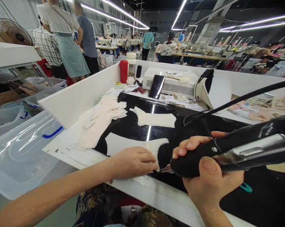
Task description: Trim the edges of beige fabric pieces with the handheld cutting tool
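My left hand [134, 161] lies palm down on a cut white fabric piece [125, 143] near the front edge of the table. Its fingers are stretched out and touch the fabric's right part, beside a seam-like line. My right hand [210, 176] is wrapped round a black corded hand tool [191, 160] with a silver panel; its exact kind I cannot tell. The tool's rounded end points left, just right of the fabric. Farther back, a second cream fabric piece [156, 119] rests on the black work surface [137, 101].
A pile of pale fabric pieces [102, 116] sits at left. Behind stand a phone [157, 86], a white vented box [170, 82], a red bottle [123, 72] and a white cone-shaped thing [215, 90]. Teal snips [246, 187] lie at right. A cable [239, 97] crosses the right side.
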`<state>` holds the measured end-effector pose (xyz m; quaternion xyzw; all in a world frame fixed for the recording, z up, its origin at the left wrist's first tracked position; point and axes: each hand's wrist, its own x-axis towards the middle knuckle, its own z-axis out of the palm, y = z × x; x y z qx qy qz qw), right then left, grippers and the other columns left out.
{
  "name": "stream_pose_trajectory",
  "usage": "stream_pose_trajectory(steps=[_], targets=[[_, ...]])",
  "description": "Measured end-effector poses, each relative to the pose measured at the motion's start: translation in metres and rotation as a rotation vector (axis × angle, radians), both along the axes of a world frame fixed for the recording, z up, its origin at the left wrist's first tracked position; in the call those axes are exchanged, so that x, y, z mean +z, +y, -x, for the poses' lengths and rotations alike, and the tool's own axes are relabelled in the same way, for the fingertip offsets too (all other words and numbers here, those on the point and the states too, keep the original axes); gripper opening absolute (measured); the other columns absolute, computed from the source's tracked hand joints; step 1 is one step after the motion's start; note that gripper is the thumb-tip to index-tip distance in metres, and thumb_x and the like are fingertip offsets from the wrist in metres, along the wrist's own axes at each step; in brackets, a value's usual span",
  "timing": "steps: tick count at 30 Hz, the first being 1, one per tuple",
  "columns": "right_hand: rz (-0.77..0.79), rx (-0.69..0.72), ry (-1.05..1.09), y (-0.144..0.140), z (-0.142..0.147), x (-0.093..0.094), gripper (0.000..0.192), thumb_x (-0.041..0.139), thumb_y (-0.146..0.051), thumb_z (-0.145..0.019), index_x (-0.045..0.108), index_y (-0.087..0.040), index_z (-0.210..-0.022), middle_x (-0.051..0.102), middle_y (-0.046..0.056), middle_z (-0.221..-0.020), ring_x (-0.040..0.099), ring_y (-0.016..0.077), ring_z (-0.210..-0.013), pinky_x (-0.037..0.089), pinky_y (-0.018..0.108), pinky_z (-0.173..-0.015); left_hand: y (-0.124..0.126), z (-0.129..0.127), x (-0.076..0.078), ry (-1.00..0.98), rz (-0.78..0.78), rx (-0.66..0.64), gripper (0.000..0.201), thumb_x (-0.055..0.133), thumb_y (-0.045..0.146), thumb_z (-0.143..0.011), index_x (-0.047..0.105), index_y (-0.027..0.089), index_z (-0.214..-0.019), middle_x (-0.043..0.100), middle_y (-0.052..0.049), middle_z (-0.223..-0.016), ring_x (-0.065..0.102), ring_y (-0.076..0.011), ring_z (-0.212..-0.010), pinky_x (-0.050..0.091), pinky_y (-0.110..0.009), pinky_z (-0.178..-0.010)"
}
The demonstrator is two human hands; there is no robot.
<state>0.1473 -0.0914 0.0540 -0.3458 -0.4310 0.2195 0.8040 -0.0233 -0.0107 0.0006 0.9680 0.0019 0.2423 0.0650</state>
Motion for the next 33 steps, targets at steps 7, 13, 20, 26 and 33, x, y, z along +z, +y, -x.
stream_pose_trajectory(steps=[7, 13, 20, 26, 33], targets=[[-0.006, -0.002, 0.008, 0.0, 0.0, 0.001, 0.043, 0.084, -0.032, -0.08, 0.06, -0.025, -0.115, 0.063, -0.003, -0.079, 0.06, 0.0163, -0.06, 0.056, 0.031, -0.05, -0.001, 0.001, -0.001, -0.017, -0.025, 0.008, 0.018, 0.053, 0.018, -0.107, 0.069, 0.014, -0.113, 0.073, -0.008, -0.109, 0.068, -0.0176, -0.107, 0.053, -0.03, -0.108], [0.008, -0.023, -0.003, 0.0, -0.001, 0.0, 0.044, 0.083, -0.033, -0.08, 0.059, -0.026, -0.116, 0.063, -0.003, -0.079, 0.061, 0.0167, -0.059, 0.055, 0.032, -0.05, -0.002, 0.0, 0.001, -0.021, -0.008, 0.016, 0.015, 0.055, 0.016, -0.105, 0.069, 0.015, -0.113, 0.073, -0.009, -0.107, 0.069, -0.018, -0.107, 0.054, -0.031, -0.108], [-0.006, -0.07, 0.028, 0.004, -0.001, 0.007, 0.046, 0.084, -0.034, -0.078, 0.059, -0.025, -0.115, 0.064, -0.004, -0.076, 0.06, 0.0164, -0.057, 0.053, 0.031, -0.048, -0.001, 0.0, -0.001, -0.048, 0.01, 0.004, 0.019, 0.052, 0.018, -0.107, 0.07, 0.013, -0.112, 0.073, -0.011, -0.109, 0.069, -0.0196, -0.106, 0.055, -0.032, -0.106], [-0.011, -0.043, 0.023, 0.007, 0.001, 0.002, 0.046, 0.084, -0.033, -0.08, 0.059, -0.025, -0.117, 0.065, -0.003, -0.078, 0.061, 0.0166, -0.059, 0.052, 0.031, -0.049, -0.001, 0.002, 0.0, -0.035, 0.041, 0.002, 0.019, 0.052, 0.017, -0.107, 0.069, 0.012, -0.113, 0.072, -0.009, -0.109, 0.068, -0.0204, -0.107, 0.055, -0.032, -0.104], [-0.017, -0.021, -0.005, 0.006, 0.0, -0.003, 0.045, 0.083, -0.031, -0.082, 0.058, -0.026, -0.119, 0.065, -0.002, -0.081, 0.062, 0.0169, -0.06, 0.054, 0.032, -0.051, -0.002, 0.002, 0.001, -0.041, 0.027, 0.002, 0.018, 0.05, 0.017, -0.108, 0.067, 0.013, -0.113, 0.072, -0.009, -0.109, 0.067, -0.0199, -0.107, 0.055, -0.032, -0.104]])
